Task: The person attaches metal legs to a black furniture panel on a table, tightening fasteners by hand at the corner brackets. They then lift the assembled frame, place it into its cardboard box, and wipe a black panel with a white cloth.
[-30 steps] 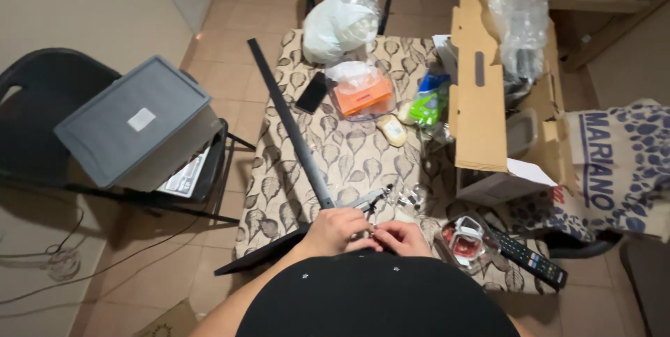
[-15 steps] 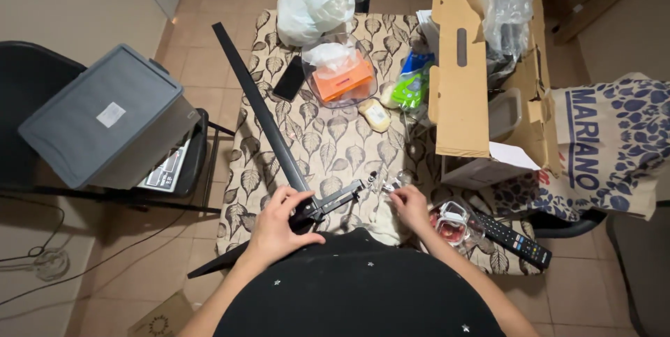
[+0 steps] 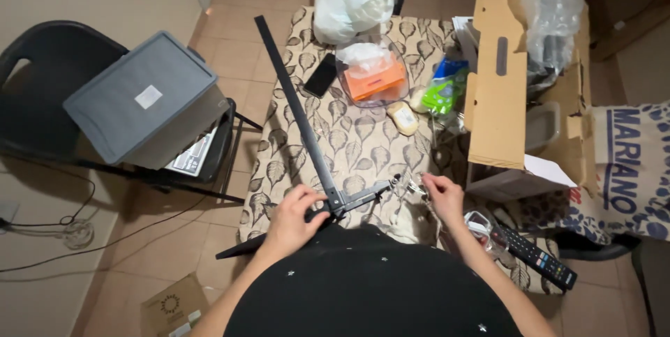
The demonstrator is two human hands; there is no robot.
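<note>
A long black metal bar [image 3: 293, 93] lies slantwise across a table with a leaf-patterned cloth [image 3: 363, 135], reaching from the far left corner to the near edge. At its near end sits a black hinged bracket [image 3: 352, 201]. My left hand [image 3: 296, 215] is closed on the bar at that joint. My right hand [image 3: 441, 196] pinches a small shiny metal piece [image 3: 413, 185] just right of the bracket's tip. What exactly the piece is cannot be made out.
On the table stand a clear container with orange contents [image 3: 370, 75], a white plastic bag [image 3: 352, 2], a black phone [image 3: 321, 75], a green packet [image 3: 443, 89] and an open cardboard box [image 3: 499, 79]. A remote control [image 3: 534, 257] lies near right. A grey bin [image 3: 143, 96] rests on a black chair at left.
My two hands, close together a second ago, have drawn apart: the left stays on the bar's joint, the right has shifted right with the small metal piece. The camera has tilted slightly.
</note>
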